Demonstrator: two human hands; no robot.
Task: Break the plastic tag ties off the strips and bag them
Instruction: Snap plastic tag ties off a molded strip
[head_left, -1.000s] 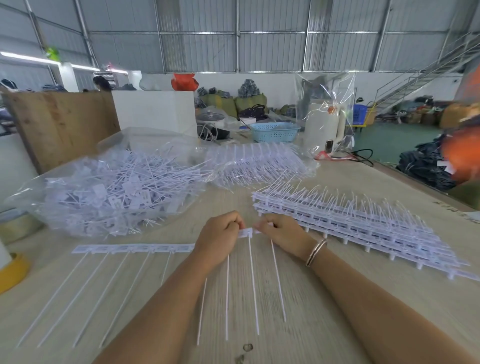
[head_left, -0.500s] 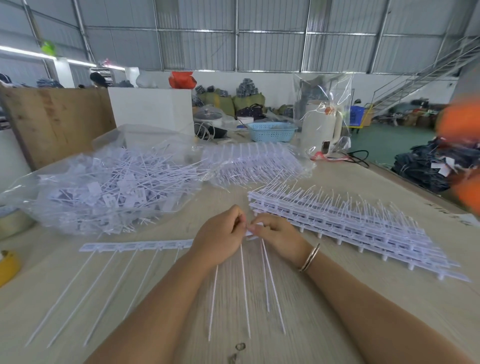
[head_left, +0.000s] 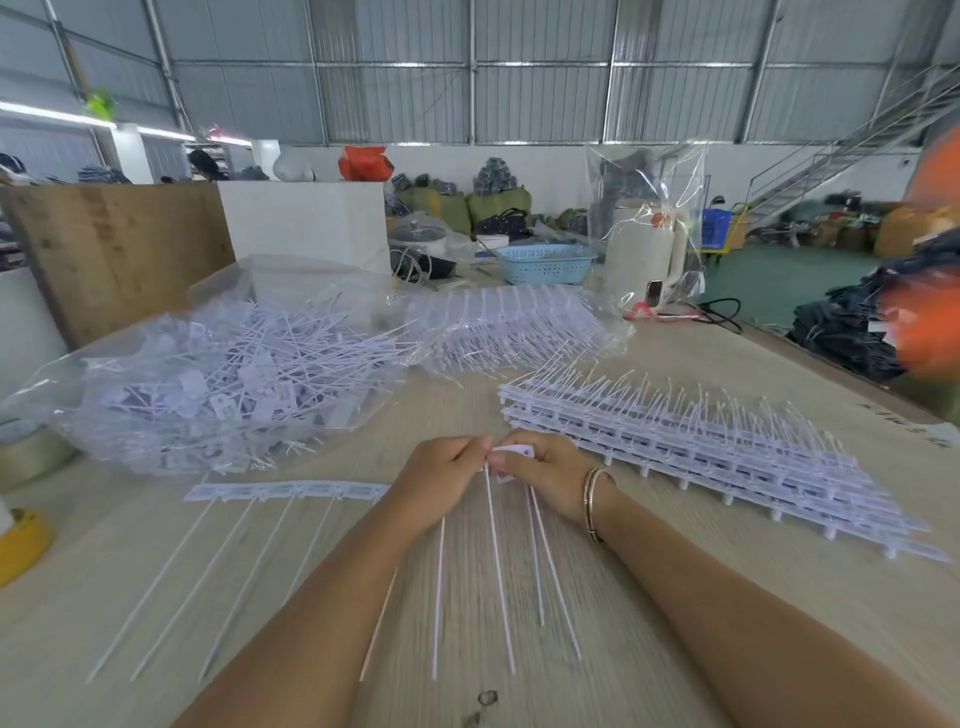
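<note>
Left hand (head_left: 441, 478) and right hand (head_left: 545, 475) meet near tabletop (head_left: 675, 649) centre, both pinching white tag ties (head_left: 511, 454); strip (head_left: 285, 491) lies left of hands; stacked strips (head_left: 727, 457) toward right edge; bag (head_left: 218, 379) of loose ties toward far-left corner

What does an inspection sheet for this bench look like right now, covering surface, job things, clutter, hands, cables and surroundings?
Surface: pale wooden table, dark mark near the front edge.
Job's things: tie strip flat under the left hand, tails toward the viewer; stack of full strips at right; clear bag of loose ties at left; second clear bag of strips behind.
Clutter: yellow tape roll at left edge; blue basket; white kettle.
Hands: left hand and right hand meet, pinching a tag tie.
Cables: black cable beyond the kettle.
Surroundings: warehouse, metal walls, staircase at right.
</note>
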